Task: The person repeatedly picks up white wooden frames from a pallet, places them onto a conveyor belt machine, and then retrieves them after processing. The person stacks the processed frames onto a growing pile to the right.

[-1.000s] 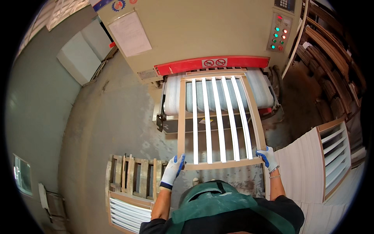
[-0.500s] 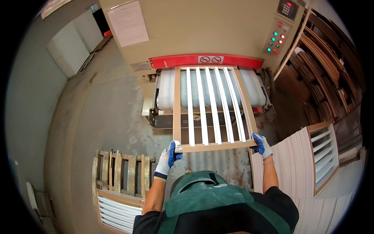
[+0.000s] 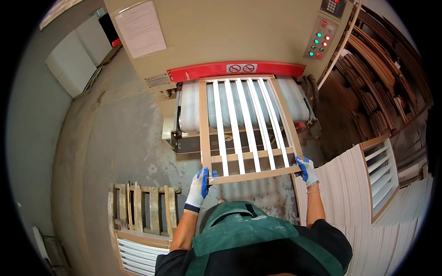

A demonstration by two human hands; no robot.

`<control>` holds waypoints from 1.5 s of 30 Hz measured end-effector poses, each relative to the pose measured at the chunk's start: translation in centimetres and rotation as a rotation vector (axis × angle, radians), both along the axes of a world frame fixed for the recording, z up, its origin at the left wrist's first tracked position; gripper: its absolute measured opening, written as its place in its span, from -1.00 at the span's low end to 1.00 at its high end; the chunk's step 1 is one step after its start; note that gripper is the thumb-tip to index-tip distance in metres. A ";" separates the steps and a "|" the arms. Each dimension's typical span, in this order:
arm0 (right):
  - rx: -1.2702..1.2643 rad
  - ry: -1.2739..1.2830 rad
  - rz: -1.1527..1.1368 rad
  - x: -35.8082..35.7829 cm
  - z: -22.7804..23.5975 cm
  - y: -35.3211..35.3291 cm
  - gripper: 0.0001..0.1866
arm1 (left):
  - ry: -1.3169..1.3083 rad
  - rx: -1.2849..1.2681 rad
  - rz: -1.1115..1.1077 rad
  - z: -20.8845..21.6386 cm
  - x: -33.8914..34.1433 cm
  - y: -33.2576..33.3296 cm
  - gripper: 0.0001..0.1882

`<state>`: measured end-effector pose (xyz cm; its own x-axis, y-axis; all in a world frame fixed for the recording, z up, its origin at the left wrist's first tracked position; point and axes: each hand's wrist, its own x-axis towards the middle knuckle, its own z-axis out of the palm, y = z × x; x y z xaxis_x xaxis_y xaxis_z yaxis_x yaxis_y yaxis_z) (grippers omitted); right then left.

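Slatted frame (image 3: 247, 123) nearer red bar (image 3: 271, 68) than before, in left fingers (image 3: 205, 175) and right fingers (image 3: 302, 165), sheet's (image 3: 140, 30) print seemingly unreadable

This is looking like a factory workshop handling boards and slatted panels. A large beige industrial machine (image 3: 221, 41) is dominating the far side, its control panel (image 3: 319, 39) glowing with green and red buttons. A red guard bar (image 3: 193, 72) bearing prohibition signs is spanning its opening, just above a broad conveyor belt (image 3: 293, 103). A white-slatted frame (image 3: 205, 124) is extending over that belt. Brown boards (image 3: 377, 73) are piling up at right, and a wooden pallet (image 3: 154, 207) is resting on the stained bare floor (image 3: 106, 138).
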<state>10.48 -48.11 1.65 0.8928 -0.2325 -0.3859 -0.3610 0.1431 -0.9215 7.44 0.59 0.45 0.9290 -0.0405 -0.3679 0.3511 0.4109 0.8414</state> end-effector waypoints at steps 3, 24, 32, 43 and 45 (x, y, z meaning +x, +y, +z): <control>-0.016 0.037 -0.004 -1.5 -0.7 -1.4 -0.76 | -0.168 0.502 -0.207 1.3 -1.8 0.4 -0.68; -0.184 0.334 0.101 -11.9 0.9 -4.7 -0.55 | 0.055 0.846 -0.405 6.2 -10.6 -2.5 -0.50; -0.058 0.310 0.060 -13.3 -0.3 -5.5 -0.55 | 0.176 0.863 -0.464 5.8 -11.6 -3.2 -0.45; -0.114 0.329 0.136 -14.5 -0.6 -6.3 -0.61 | 0.133 0.885 -0.473 6.3 -12.9 -4.3 -0.41; -0.118 0.326 0.146 -14.6 -0.9 -6.5 -0.61 | 0.099 0.901 -0.475 5.9 -13.2 -4.3 -0.41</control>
